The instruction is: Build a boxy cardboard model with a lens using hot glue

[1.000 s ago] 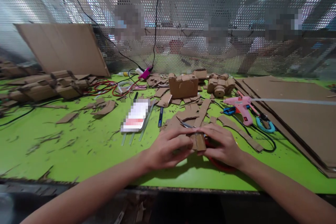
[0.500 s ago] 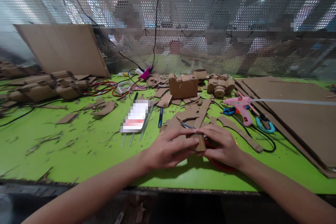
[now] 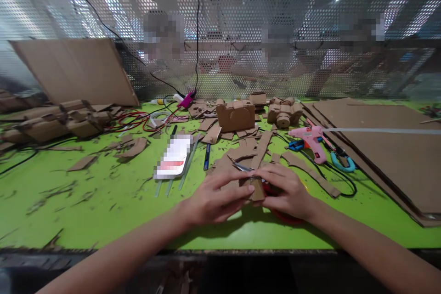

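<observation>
while both hands stay put, left hand [image 3: 215,200] and right hand [image 3: 287,193] keep pinching small cardboard piece [image 3: 257,188] on tabletop [image 3: 103,202]; no visible change, pressing continues.

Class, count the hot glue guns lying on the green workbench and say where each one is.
1: a pink glue gun lies on the green table, right of the centre, beside the cardboard sheets. Others may be hidden under scraps.
</observation>
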`<act>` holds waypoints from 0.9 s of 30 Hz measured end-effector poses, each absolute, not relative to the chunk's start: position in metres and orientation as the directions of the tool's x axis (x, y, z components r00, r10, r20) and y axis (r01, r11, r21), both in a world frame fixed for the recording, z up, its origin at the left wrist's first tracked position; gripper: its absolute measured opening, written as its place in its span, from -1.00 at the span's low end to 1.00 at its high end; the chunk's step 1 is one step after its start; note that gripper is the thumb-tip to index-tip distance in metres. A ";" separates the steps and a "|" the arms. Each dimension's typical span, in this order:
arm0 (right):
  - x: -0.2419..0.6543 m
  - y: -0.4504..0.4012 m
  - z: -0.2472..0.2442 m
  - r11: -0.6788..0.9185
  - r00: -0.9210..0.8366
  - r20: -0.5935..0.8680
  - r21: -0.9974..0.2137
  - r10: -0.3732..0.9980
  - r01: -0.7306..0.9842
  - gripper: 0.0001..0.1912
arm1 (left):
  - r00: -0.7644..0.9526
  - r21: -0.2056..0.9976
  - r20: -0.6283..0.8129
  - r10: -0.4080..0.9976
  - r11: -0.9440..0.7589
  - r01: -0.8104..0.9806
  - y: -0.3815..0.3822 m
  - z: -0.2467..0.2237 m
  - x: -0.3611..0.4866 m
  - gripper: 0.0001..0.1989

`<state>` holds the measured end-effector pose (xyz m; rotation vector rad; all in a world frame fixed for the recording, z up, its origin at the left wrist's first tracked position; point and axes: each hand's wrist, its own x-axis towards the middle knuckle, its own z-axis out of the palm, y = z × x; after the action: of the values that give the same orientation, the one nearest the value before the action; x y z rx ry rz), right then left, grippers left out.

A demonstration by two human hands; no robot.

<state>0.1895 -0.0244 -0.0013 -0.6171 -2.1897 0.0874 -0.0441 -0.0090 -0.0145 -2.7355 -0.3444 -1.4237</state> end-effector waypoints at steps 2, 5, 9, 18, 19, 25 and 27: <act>0.190 -0.025 -0.001 0.875 -0.534 0.707 -0.269 0.463 0.402 -0.55 | 0.553 0.045 0.816 0.166 -0.973 0.226 -0.009 -0.015 -0.044 -0.77; 0.192 -0.024 -0.002 0.872 -0.537 0.701 -0.271 0.469 0.408 -0.56 | 0.552 0.026 0.819 0.157 -0.971 0.238 -0.010 -0.015 -0.043 -0.79; 0.193 -0.023 -0.005 0.880 -0.537 0.713 -0.253 0.450 0.402 -0.56 | 0.552 0.013 0.819 0.155 -0.968 0.252 -0.010 -0.013 -0.043 -0.79; 0.191 -0.024 -0.002 0.899 -0.520 0.745 -0.255 0.418 0.357 -0.43 | 0.552 0.014 0.821 0.144 -0.972 0.233 -0.013 -0.015 -0.040 -0.79; 0.191 -0.024 -0.001 0.901 -0.521 0.746 -0.254 0.414 0.352 -0.45 | 0.558 0.011 0.817 0.146 -0.971 0.237 -0.013 -0.015 -0.040 -0.78; 0.190 -0.025 -0.001 0.905 -0.524 0.752 -0.233 0.399 0.355 -0.51 | 0.593 0.010 0.788 0.166 -0.966 0.257 -0.016 -0.014 -0.041 -0.74; 0.190 -0.025 -0.002 0.902 -0.524 0.751 -0.225 0.402 0.369 -0.51 | 0.591 0.002 0.792 0.154 -0.968 0.250 -0.016 -0.014 -0.042 -0.75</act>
<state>0.1902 -0.0251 -0.0018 -0.5501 -2.1730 0.0467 -0.0418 -0.0162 -0.0141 -2.7026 -0.3441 -1.3301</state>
